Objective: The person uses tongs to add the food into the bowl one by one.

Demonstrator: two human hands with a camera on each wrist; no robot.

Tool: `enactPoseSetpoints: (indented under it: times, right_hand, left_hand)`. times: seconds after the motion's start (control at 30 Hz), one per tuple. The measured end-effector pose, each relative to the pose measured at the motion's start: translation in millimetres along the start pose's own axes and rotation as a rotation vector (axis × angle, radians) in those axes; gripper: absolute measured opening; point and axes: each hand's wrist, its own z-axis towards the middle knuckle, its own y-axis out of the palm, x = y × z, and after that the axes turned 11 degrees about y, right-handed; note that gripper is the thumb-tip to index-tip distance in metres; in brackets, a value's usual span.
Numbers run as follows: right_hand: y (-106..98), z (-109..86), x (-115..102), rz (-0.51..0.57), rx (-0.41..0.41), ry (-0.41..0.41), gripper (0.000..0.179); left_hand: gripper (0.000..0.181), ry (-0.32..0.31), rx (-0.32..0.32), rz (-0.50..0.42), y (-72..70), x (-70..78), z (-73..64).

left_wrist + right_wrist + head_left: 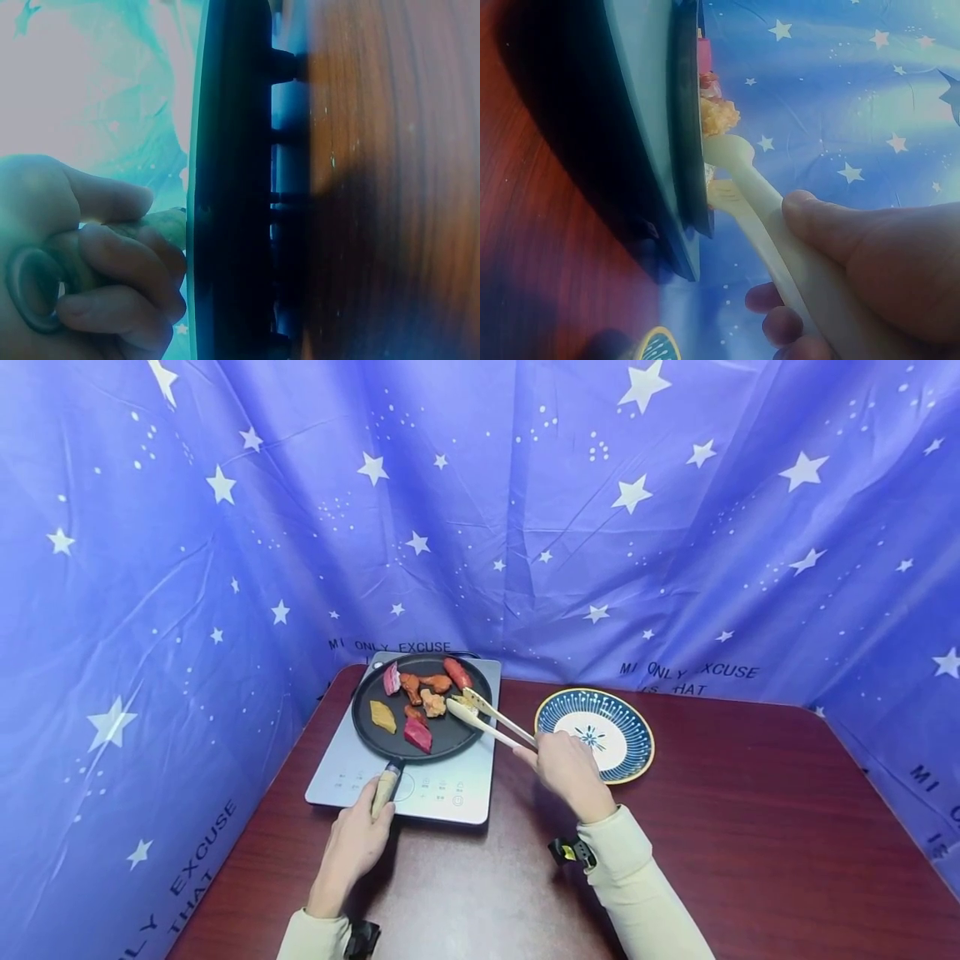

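Note:
My left hand [358, 837] grips the wooden handle [386, 787] of a black frying pan [375, 745]; its fingers curl round the handle in the left wrist view. My right hand [572, 770] holds pale tongs [501, 732], thumb on one arm and fingers on the other. The tong tips reach over the pan's right side, around a yellowish piece of food mostly hidden by them. Other food lies in the pan: a fried chunk [432, 703], a red sausage [457, 673], drumsticks [436, 682], a dark red meat slice [417, 735], a yellow slice [382, 717] and a pink-white piece [392, 678].
The pan sits on a silver induction cooker [450, 806] with touch controls at its front. To its right, a blue-patterned plate [633, 727] with a yellow rim stands on the dark red wooden table [750, 810]. A blue star-printed curtain [480, 510] surrounds the back and sides.

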Motion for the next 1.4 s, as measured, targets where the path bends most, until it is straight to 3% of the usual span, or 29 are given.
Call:
enactPoseSetpoints:
  times: [0.2,0.7,0.9,1.4]
  right_hand:
    - [7,-0.4,1,0.000,0.010,-0.007,0.045]
    - [7,6.8,-3,0.019,-0.070,0.059,0.044]
    - [9,5.9,-4,0.022,-0.063,0.036,0.044]
    - [-9,10.8,-4,0.099,-0.035,0.051,0.041]
  left_hand:
    - [0.051,-0.003,-0.012,-0.007,2.2,-1.5,-2.4]
    - [0.051,0.026,-0.002,0.004,2.2,-2.9,0.3]
    - [0.052,0.009,-0.011,-0.001,3.2,-3.3,-1.0]
    - [0.052,0.015,0.005,-0.001,0.4,-3.7,3.5]
